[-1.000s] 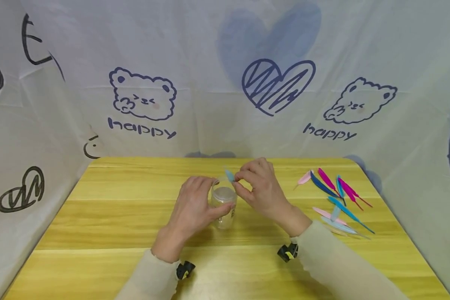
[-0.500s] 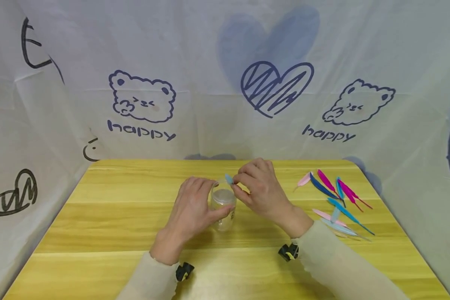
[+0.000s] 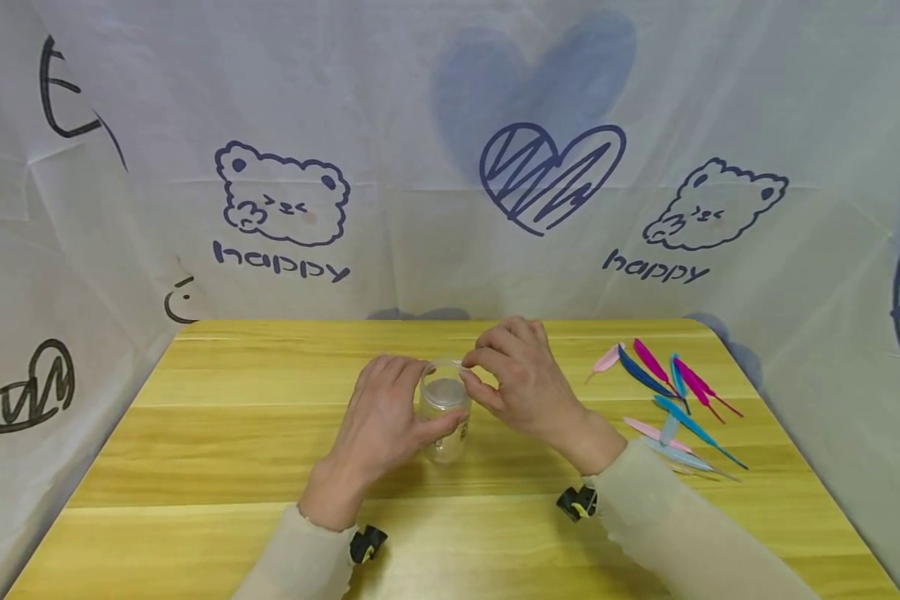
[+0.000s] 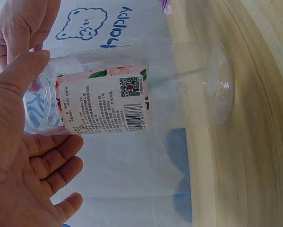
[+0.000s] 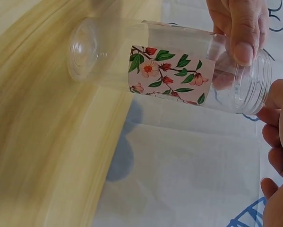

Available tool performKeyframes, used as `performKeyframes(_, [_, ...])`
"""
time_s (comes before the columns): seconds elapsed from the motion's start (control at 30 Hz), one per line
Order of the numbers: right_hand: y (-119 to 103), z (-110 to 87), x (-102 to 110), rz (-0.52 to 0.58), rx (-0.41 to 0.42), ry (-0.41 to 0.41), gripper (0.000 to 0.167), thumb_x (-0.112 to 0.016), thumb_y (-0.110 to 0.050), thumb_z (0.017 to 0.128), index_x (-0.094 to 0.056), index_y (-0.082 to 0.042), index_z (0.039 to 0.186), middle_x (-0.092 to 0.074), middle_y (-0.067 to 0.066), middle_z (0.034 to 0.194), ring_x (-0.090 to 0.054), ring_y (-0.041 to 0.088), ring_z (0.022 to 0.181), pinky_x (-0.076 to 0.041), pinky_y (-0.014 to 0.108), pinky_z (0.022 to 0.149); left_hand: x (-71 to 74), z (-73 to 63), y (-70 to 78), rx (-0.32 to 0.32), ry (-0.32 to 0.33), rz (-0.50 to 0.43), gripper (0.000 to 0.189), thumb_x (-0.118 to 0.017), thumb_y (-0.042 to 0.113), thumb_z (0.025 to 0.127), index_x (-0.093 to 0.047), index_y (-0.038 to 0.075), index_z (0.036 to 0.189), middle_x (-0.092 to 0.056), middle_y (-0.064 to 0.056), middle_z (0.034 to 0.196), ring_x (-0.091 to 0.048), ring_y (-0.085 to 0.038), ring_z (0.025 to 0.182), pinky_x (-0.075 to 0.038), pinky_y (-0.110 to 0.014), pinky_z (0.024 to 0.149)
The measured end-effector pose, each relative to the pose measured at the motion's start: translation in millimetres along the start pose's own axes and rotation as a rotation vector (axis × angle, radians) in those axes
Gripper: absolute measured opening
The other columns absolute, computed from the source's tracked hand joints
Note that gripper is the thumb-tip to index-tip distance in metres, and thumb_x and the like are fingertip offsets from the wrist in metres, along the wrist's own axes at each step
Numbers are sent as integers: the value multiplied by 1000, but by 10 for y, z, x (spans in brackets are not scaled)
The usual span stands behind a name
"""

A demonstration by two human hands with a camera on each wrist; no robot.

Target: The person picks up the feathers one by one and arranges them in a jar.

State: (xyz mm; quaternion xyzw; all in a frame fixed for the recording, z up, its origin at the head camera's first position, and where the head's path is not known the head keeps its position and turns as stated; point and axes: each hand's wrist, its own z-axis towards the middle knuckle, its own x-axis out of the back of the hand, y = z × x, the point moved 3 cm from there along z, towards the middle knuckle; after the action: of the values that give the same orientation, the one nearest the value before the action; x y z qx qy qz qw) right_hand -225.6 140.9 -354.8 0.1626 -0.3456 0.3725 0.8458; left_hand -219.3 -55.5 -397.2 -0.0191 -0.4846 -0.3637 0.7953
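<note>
A clear plastic jar (image 3: pixel 446 425) stands upright on the table, its mouth uncovered. A text label with a barcode faces the left wrist view, and printed flowers (image 5: pixel 169 71) show in the right wrist view. My left hand (image 3: pixel 386 408) grips the jar near its mouth, thumb in front and fingers behind. Over the opposite side of the rim, my right hand (image 3: pixel 521 371) has its thumb and index fingertip close together; I cannot tell whether they hold anything. Inside the jar, a thin blue-green streak (image 4: pixel 179 75) shows below the label in the left wrist view, like a feather's stem.
On the table's right side lie several loose feathers: magenta (image 3: pixel 651 362), dark blue (image 3: pixel 642 372), turquoise (image 3: pixel 692 418), pale pink (image 3: pixel 656 433) and pale blue (image 3: pixel 678 452). A white cloth (image 3: pixel 420 225) with bear and heart drawings hangs behind the wooden table (image 3: pixel 217 433).
The light blue feather at my right fingertips slid downward at the jar's mouth and no longer shows above the rim. Both hands stay almost where they were.
</note>
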Motion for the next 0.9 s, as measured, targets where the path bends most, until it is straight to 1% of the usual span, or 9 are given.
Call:
performKeyframes(0.17, [10,-25,-4,11,-33,-2,13,-79,-21,91,-76,-9,96,-68,6,99,-57,29,98,-44,47,85,0,3,10,-21,23,3,67,-87,55,82,-72,2,119,-73,-10,113,-64,-30,108,-50,-48,106])
performKeyframes(0.27, [56,-76,0,27,-90,5,20,-77,-22,93,-73,-6,105,-67,10,106,-58,32,102,-46,49,86,-3,3,9,-22,26,2,67,-87,55,82,-71,2,119,-73,-10,113,-64,-30,108,-51,-48,105])
performKeyframes(0.37, [190,-159,9,31,-189,25,27,-74,-21,96,-70,-2,114,-65,16,112,-59,36,105,-48,52,88,-7,3,8,-19,32,4,69,-88,55,80,-71,2,120,-73,-11,114,-64,-30,109,-51,-49,104])
performKeyframes(0.43, [335,-234,16,15,-277,28,30,-72,-20,98,-68,0,118,-65,18,115,-60,39,107,-48,54,89,-5,7,6,-11,31,5,70,-89,55,79,-71,2,121,-73,-12,115,-64,-30,109,-51,-49,104])
performKeyframes(0.5, [518,-336,16,-21,-370,13,33,-72,-19,99,-67,4,122,-65,22,118,-60,43,110,-49,58,93,-1,12,4,1,21,4,71,-89,56,79,-71,2,122,-73,-12,117,-64,-30,111,-50,-49,105])
performKeyframes(0.6, [827,-550,18,-74,-521,-58,38,-71,-19,100,-64,8,127,-63,27,124,-59,48,116,-48,64,97,1,15,6,19,-3,0,72,-88,57,80,-70,3,123,-72,-11,118,-63,-30,112,-49,-49,107])
performKeyframes(0.73, [1217,-911,24,-140,-704,-225,49,-64,-21,105,-54,13,139,-55,33,139,-51,55,128,-44,71,106,-5,8,12,35,-28,0,71,-87,57,81,-70,4,124,-72,-10,119,-63,-29,112,-50,-48,107])
performKeyframes(0.83, [1421,-1148,30,-162,-811,-355,59,-58,-25,107,-44,18,145,-46,38,147,-43,59,135,-39,74,109,-7,2,17,37,-27,-1,71,-87,57,81,-70,4,124,-72,-10,119,-63,-29,112,-50,-48,107])
performKeyframes(0.9, [1500,-1261,31,-160,-858,-427,65,-57,-28,108,-38,20,147,-41,41,150,-39,60,138,-36,74,112,-9,-1,19,35,-24,-4,71,-87,57,80,-70,4,124,-72,-10,118,-63,-29,112,-50,-48,107])
